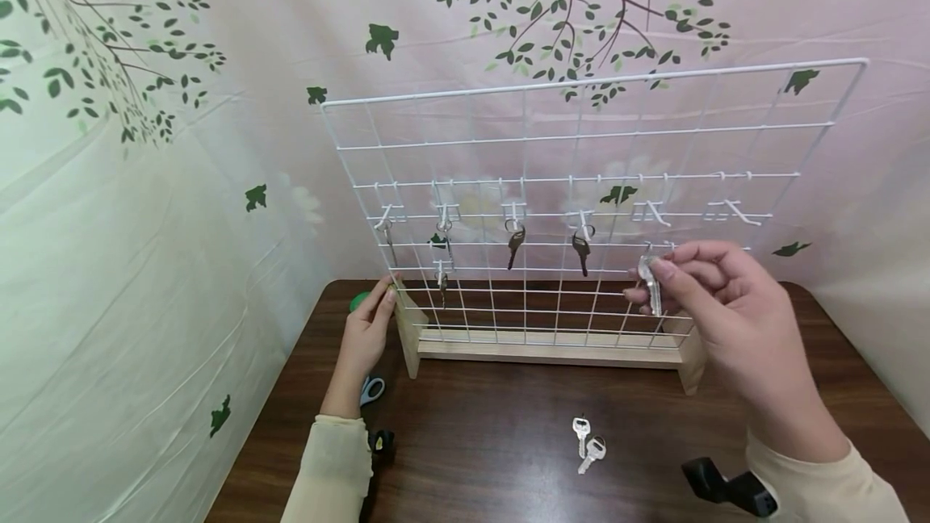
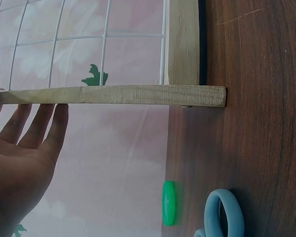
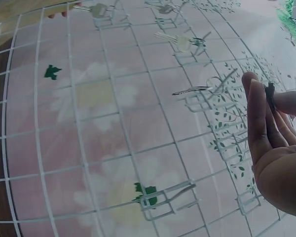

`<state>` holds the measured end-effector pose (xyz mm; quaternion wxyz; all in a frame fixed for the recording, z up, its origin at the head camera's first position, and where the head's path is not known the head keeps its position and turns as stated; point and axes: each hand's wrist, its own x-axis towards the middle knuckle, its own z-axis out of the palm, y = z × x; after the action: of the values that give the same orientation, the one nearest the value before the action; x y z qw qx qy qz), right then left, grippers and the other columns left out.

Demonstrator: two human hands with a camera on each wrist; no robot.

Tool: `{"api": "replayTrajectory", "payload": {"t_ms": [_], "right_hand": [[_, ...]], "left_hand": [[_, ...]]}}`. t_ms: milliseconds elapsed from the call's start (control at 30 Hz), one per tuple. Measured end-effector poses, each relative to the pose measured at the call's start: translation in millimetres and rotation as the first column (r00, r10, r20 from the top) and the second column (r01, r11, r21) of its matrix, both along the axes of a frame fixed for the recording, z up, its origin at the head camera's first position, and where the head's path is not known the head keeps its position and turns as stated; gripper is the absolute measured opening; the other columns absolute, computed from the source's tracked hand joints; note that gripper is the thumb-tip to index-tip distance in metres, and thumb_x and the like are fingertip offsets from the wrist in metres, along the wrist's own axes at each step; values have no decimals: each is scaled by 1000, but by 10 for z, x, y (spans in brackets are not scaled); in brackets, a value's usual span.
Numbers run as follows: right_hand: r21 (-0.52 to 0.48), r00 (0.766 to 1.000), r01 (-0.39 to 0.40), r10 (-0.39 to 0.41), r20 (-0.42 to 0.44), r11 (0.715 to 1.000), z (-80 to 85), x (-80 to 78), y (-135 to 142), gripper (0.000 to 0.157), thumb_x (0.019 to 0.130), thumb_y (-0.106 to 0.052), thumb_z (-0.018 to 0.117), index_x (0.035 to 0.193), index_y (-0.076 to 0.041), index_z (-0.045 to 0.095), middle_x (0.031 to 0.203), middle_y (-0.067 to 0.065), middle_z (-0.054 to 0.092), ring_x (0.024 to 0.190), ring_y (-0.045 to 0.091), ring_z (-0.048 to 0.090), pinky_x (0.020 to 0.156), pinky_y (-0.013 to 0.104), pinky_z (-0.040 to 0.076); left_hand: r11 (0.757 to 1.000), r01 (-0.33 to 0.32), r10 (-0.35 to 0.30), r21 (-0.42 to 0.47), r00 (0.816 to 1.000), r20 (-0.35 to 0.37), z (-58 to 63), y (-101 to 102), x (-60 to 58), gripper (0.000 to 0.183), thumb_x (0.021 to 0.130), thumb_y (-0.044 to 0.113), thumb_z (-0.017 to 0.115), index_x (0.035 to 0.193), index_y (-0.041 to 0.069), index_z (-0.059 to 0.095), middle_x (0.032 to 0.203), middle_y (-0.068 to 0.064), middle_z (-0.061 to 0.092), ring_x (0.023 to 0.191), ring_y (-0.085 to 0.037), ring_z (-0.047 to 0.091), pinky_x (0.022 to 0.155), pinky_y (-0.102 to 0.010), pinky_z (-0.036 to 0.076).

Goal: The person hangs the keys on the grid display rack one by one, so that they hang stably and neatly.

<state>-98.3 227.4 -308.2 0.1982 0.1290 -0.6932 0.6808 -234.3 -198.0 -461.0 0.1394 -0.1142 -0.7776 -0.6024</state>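
A white wire grid (image 1: 596, 82) stands upright in a wooden base (image 1: 552, 350). My left hand (image 1: 366, 339) holds the stand's left wooden side (image 2: 113, 95), its fingertips against the wood. At the grid's right part, my right hand (image 1: 737, 321) pinches a silver key (image 1: 653, 287) between thumb and fingers, in front of the wires. Seen from the right wrist, that key (image 3: 270, 96) is mostly hidden by the fingers. Keys on rings hang from hooks at the left and middle, among them a dark-looking key (image 1: 516, 247) and another key (image 1: 581, 255).
Two silver keys, one key (image 1: 581, 426) beside another key (image 1: 594, 450), lie on the dark wooden table (image 1: 479, 442). Light blue scissors handles (image 2: 227, 207) and a green round thing (image 2: 168, 202) are left of the stand. Leaf-printed cloth (image 1: 276, 127) hangs behind.
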Motion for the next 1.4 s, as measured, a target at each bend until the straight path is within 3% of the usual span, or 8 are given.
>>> {"api": "replayTrajectory", "payload": {"t_ms": [200, 433, 700, 833, 1000, 1167, 1400], "right_hand": [[-35, 1000, 21, -22, -17, 999, 93, -102, 22, 15, 104, -4, 67, 117, -1, 61, 98, 2, 84, 80, 13, 81, 73, 19, 64], [-47, 999, 4, -3, 40, 999, 65, -220, 57, 17, 104, -9, 69, 116, -3, 59, 100, -1, 84, 78, 13, 80, 71, 20, 64], [-34, 994, 42, -38, 98, 999, 20, -321, 85, 21, 104, -15, 71, 120, -8, 59, 102, -5, 83, 75, 10, 79, 68, 21, 65], [-27, 997, 33, -31, 76, 999, -4, -341, 104, 23, 104, -11, 70, 122, -8, 58, 103, -4, 83, 77, 11, 81, 69, 21, 65], [71, 996, 68, -73, 58, 995, -57, -315, 136, 24, 104, -8, 70, 125, -9, 59, 105, -6, 81, 84, 7, 81, 72, 18, 64], [178, 979, 189, -199, 44, 966, -112, -241, 139, 26, 102, -8, 73, 126, -12, 65, 113, -12, 78, 92, 0, 77, 77, 13, 62], [298, 933, 341, -361, 14, 892, -169, -64, 104, 35, 104, -16, 71, 139, -11, 66, 123, -20, 74, 91, -2, 74, 82, 6, 57]], "left_hand": [[1000, -4, 4, -14, 1000, 5, -7, -2, -7, 41, 114, 25, 54, 154, 16, 59, 158, -6, 61, 136, 12, 53, 109, -5, 46], [1000, -17, 17, -12, 1000, 2, -13, 4, -6, 41, 114, 25, 54, 153, 18, 60, 157, -4, 62, 138, 9, 53, 109, -5, 46], [1000, -11, 11, -21, 1000, -1, -22, -6, -21, 41, 114, 26, 53, 155, 19, 59, 157, -4, 62, 144, -1, 53, 109, -6, 46], [1000, -9, 9, -17, 1000, 4, -23, -11, -19, 41, 114, 26, 54, 154, 19, 59, 158, -3, 62, 141, 5, 53, 109, -6, 46], [1000, -6, 6, -11, 1000, 0, -22, -12, -18, 41, 114, 25, 54, 154, 17, 59, 158, -6, 61, 136, 14, 52, 109, -5, 46], [1000, -2, 2, 7, 1000, -7, -14, -6, -14, 41, 114, 23, 54, 153, 16, 60, 157, -7, 62, 134, 16, 53, 109, -6, 46], [1000, -2, 2, -1, 1000, -1, -7, 2, -3, 41, 114, 24, 54, 154, 17, 59, 157, -6, 61, 135, 16, 52, 109, -5, 46]]}}
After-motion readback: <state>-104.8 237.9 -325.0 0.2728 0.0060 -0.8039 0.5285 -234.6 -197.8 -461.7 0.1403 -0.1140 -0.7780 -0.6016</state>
